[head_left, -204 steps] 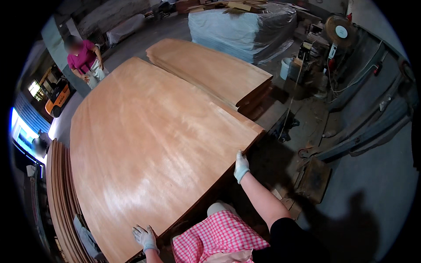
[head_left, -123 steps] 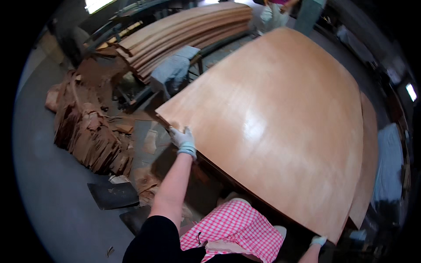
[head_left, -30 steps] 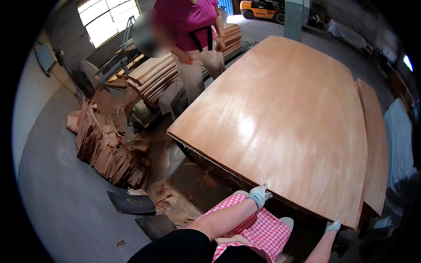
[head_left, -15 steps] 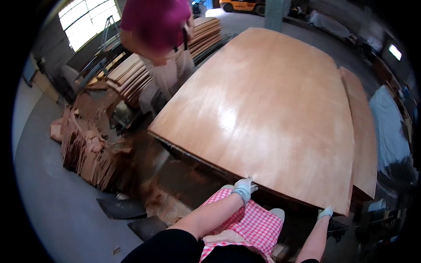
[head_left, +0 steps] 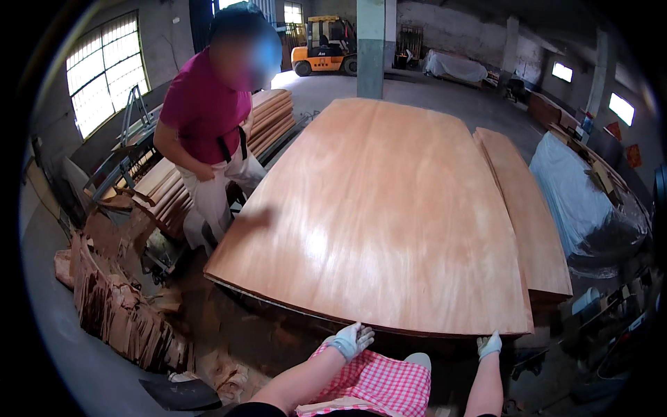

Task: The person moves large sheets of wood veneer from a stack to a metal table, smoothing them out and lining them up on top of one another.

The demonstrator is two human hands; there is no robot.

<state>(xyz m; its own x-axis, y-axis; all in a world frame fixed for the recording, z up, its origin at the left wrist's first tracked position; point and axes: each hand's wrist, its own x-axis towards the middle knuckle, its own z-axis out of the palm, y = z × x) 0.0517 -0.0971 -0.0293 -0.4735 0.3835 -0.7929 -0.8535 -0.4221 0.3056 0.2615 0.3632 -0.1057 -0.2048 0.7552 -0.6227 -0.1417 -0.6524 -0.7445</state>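
A wide, glossy sheet of reddish-brown plywood lies flat on top of a stack in front of me. My left hand, in a pale work glove, is at the near edge with its fingers stretched out and apart, holding nothing. Farther right, close to the sheet's near right corner, my right hand wears a similar glove. Its thumb and fingers are spread at the edge, not closed round the board. A pink-and-white checked apron covers my lap between the forearms.
Beside the sheet's left side stands a person in a magenta shirt. A second, narrower board stack adjoins on the right. Torn veneer scraps pile up at left. Behind are a green-and-white pillar and an orange forklift.
My view has tilted up, showing more of the room and the person. Both hands, which were touching the sheet's near edge, have loosened, and the left one has drawn slightly back.
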